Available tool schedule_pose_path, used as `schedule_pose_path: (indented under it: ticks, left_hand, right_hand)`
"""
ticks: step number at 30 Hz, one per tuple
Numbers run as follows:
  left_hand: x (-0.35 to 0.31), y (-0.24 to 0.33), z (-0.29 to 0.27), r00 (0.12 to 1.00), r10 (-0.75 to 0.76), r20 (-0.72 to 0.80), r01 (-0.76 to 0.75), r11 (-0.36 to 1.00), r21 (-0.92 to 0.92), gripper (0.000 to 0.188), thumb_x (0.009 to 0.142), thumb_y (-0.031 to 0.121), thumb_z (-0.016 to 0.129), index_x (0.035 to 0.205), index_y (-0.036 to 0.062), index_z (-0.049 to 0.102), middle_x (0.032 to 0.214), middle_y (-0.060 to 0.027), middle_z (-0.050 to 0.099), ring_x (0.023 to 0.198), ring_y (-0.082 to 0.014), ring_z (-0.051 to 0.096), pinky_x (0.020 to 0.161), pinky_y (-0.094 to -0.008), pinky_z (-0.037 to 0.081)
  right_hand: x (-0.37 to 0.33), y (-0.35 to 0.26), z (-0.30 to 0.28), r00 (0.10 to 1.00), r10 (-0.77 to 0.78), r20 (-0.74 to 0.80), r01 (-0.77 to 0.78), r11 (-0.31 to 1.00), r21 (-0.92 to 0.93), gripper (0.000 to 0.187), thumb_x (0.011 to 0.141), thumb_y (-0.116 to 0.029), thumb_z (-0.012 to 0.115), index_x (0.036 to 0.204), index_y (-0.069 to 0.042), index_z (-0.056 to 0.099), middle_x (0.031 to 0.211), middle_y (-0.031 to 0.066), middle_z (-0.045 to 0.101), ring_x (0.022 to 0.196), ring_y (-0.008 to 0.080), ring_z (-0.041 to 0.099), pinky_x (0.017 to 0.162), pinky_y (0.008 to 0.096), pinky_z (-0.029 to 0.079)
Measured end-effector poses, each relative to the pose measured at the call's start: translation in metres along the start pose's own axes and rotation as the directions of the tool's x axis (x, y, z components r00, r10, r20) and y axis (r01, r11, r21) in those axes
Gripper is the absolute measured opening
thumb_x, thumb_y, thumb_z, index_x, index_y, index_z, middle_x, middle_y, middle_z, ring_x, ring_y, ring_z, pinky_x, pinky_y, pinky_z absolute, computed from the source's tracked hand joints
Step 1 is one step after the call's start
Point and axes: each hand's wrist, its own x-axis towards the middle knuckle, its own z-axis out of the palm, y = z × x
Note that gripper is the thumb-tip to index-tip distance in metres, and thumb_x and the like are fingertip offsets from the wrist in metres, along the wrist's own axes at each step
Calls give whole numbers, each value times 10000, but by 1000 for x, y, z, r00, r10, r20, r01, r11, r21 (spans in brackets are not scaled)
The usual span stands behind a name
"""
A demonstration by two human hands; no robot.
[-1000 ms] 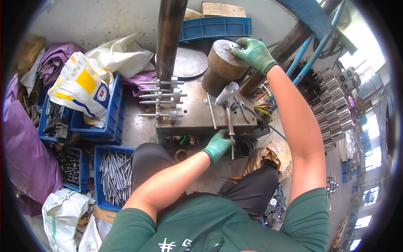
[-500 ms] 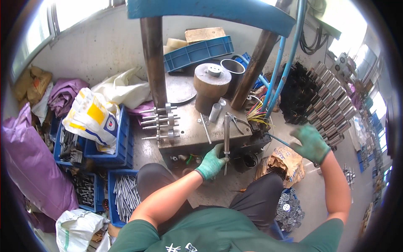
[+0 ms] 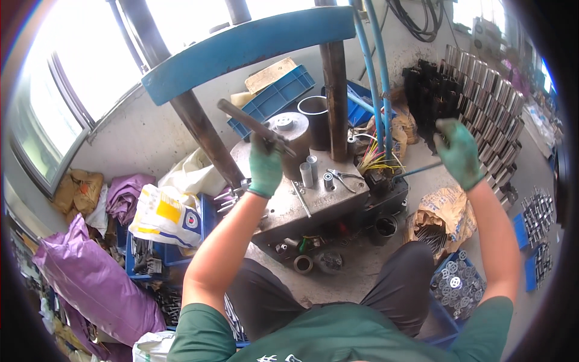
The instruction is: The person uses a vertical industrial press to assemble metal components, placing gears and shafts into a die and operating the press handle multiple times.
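Cluttered workshop, steel press table [image 3: 313,202] | left hand [image 3: 265,163] closed round a dark bar [image 3: 256,128], long axis slanting up-left to down-right above the table | right hand [image 3: 458,151] well off right, gripping a thin rod [image 3: 419,171] angled back toward the table.

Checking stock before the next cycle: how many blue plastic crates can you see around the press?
4, maybe more hidden. One blue crate behind the press, one beside the right column, one left under the white bag, one of washers by the right knee.
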Motion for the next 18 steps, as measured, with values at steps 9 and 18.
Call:
schedule_pose_path:
  ticks: [9,18]
  left_hand:
    - [118,-26,7,958,-57,-280,43,997,-57,319,997,-133,565,1241,56,485,995,-78,597,812,-192,687,699,-336,622]
    - [139,-26,7,989,-127,-75,142,959,245,352,991,-103,591,1281,87,532,995,-87,661,851,-190,716,694,-352,649]
  right_hand:
    - [84,36,45,981,110,162,-61,957,-283,398,974,-320,703,1227,-15,732,1227,211,727,1127,376,711,1019,462,567]
    - [76,27,32,960,179,214,-122,959,-255,365,980,-326,692,1169,-19,750,1128,207,759,1076,377,727,972,475,573]
